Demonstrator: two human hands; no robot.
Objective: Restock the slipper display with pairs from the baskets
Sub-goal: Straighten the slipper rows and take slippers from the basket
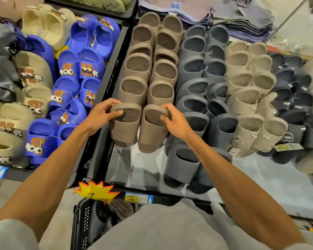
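Note:
A pair of brown slippers stands at the near end of the brown row in the display bin. My left hand (102, 114) grips the heel rim of the left brown slipper (125, 129), thumb inside it. My right hand (173, 120) grips the heel rim of the right brown slipper (152, 134) the same way. Both slippers lean against the stacked brown pairs (150, 69) behind them. A black basket (83, 219) with dark slippers inside stands on the floor below the shelf, partly hidden by my shirt.
Dark grey slippers (197, 91) fill the row to the right, then beige (249, 83) and black ones (293, 91). Blue and beige cartoon slippers (69, 83) fill the left bin. A black bin wall (105, 83) divides them. The bin's white floor (148, 168) shows in front. A yellow price tag (96, 192) hangs on the shelf edge.

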